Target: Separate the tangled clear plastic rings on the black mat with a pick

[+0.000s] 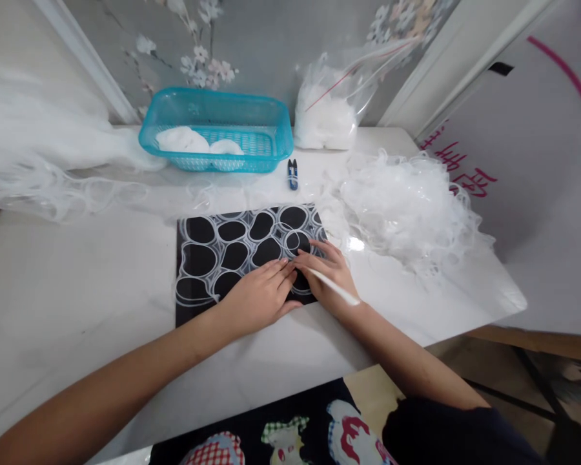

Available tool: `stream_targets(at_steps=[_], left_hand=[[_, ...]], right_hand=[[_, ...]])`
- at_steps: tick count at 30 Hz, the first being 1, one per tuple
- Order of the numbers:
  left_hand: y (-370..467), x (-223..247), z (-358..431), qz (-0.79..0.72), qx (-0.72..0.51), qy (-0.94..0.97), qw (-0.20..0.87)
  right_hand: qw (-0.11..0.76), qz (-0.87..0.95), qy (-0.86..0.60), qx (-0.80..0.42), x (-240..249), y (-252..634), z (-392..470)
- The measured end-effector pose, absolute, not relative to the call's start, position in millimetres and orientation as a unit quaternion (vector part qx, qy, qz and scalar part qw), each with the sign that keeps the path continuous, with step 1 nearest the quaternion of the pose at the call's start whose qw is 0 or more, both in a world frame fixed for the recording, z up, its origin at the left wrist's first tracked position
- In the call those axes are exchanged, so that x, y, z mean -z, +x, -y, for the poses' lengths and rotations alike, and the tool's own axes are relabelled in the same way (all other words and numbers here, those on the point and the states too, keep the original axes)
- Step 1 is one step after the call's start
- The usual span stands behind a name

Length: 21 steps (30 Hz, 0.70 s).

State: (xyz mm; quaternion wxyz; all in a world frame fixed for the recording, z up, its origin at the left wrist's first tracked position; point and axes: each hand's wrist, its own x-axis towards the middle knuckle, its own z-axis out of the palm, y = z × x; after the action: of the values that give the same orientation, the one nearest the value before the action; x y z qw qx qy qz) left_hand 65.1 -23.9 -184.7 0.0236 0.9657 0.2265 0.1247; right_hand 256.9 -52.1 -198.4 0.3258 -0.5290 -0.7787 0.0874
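Note:
A black sheet (199,259) with several pale, translucent rings on it lies on the white table. My left hand (261,294) rests over its lower right part, fingers bent together at the tips; what they pinch, if anything, is hidden. Close against those fingertips, my right hand (330,279) is closed on a thin white stick-like tool (336,288), which slants back across the hand toward the wrist. Just beyond the right fingers, thin clear rings (286,236) overlap on the sheet.
Behind the sheet are a blue basket (264,163) with white pieces inside and small blue snips (293,175). A zip bag (326,123) of white material stands at the back. Heaped clear rings (407,203) lie right; more white material (53,139) lies left. A wall panel borders the right.

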Motion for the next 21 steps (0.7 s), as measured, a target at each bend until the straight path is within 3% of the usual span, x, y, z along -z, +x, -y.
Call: stream_targets(at_steps=[2,4,9,13,18,21], left_hand=[[64.1,185.4,24.6,-0.227,-0.113,0.966,0.044],[62.0,186.1,25.3,-0.227,-0.105,0.966,0.064],[57.3,176.1,19.3,-0.236,-0.09,0.96,0.122],[63.3,154.6,-0.8,-0.264,-0.111,0.944,0.162],[69.4,146.3,-26.7,-0.326,-0.111,0.938,0.037],[65.2,152.0,-33.9,-0.34,-0.09,0.936,0.016]], right_hand=[[0.281,0.808,-0.515,-0.046,195.5,261.3,48.3],[0.306,0.792,-0.527,0.003,184.4,277.9,31.4],[0.521,0.553,-0.635,0.141,143.7,335.4,-18.5],[0.551,0.537,-0.638,0.017,139.7,325.3,-8.5],[0.5,0.6,-0.596,-0.186,160.1,283.7,5.8],[0.486,0.627,-0.554,-0.251,174.0,268.5,3.5]])
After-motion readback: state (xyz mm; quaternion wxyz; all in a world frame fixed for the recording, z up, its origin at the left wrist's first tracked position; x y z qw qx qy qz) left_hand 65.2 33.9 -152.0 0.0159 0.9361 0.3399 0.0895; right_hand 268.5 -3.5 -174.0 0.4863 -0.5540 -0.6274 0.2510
